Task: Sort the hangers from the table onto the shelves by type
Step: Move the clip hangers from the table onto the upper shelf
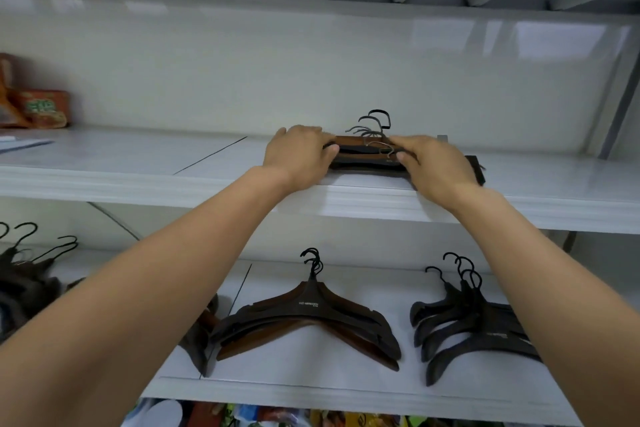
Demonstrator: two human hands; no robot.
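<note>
A stack of dark brown wooden hangers with black hooks lies on the upper white shelf. My left hand grips the stack's left end, thumb at the front. My right hand grips its right part, fingers over the top. On the lower shelf lie a pile of wide brown hangers in the middle, a pile of narrow dark hangers at the right, and another dark pile at the left, partly hidden by my left arm.
Orange snack packets stand at the far left of the upper shelf, with a flat blue-white item in front of them. Colourful packages fill the shelf below. A grey upright post bounds the right side.
</note>
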